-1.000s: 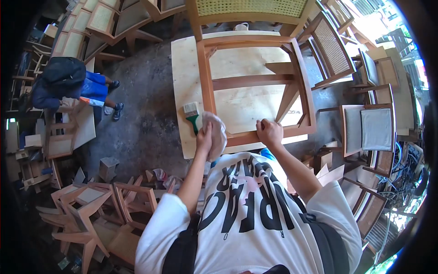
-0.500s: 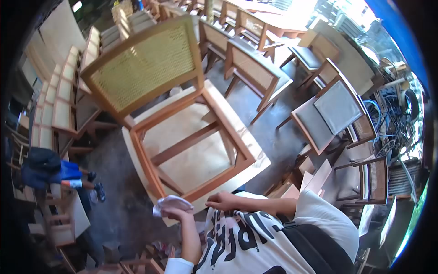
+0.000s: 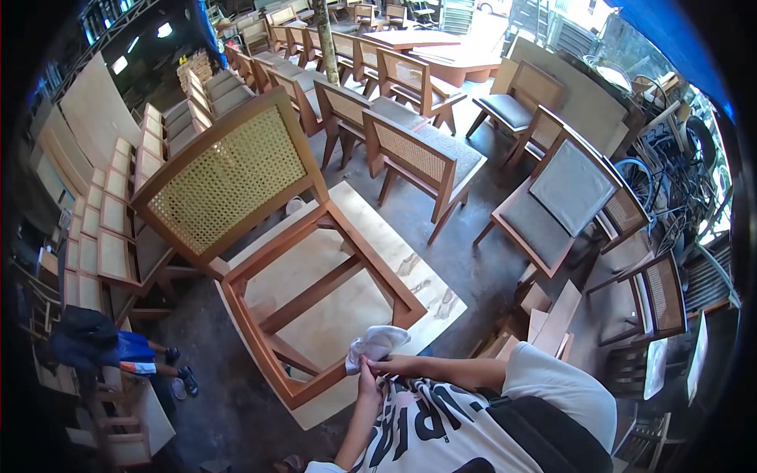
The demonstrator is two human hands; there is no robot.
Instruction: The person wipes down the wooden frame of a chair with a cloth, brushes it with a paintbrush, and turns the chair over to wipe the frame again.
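A crumpled white cloth (image 3: 380,344) is bunched up over the front rail of a wooden chair frame. My left hand (image 3: 367,380) grips its lower edge, fingers closed. Right beside it, my right hand (image 3: 397,366) is closed at the same edge of the cloth, its fingertips partly hidden. The chair frame (image 3: 280,386) has an open seat with a crossbar and a woven cane backrest (image 3: 233,169) leaning away at the far left. It rests on a pale wooden board (image 3: 422,288), close in front of my body.
Finished cane-back chairs (image 3: 414,154) stand in rows behind the board. A chair with a grey cushion (image 3: 572,185) is at the right, near loose wood pieces (image 3: 552,319). Stacked chair parts (image 3: 118,229) line the left. A person in blue shorts (image 3: 138,347) is at the lower left.
The cloth and my left hand have moved right, away from the chair's front corner, to meet my right hand. Both hands are now together at the cloth. The view has tilted up slightly.
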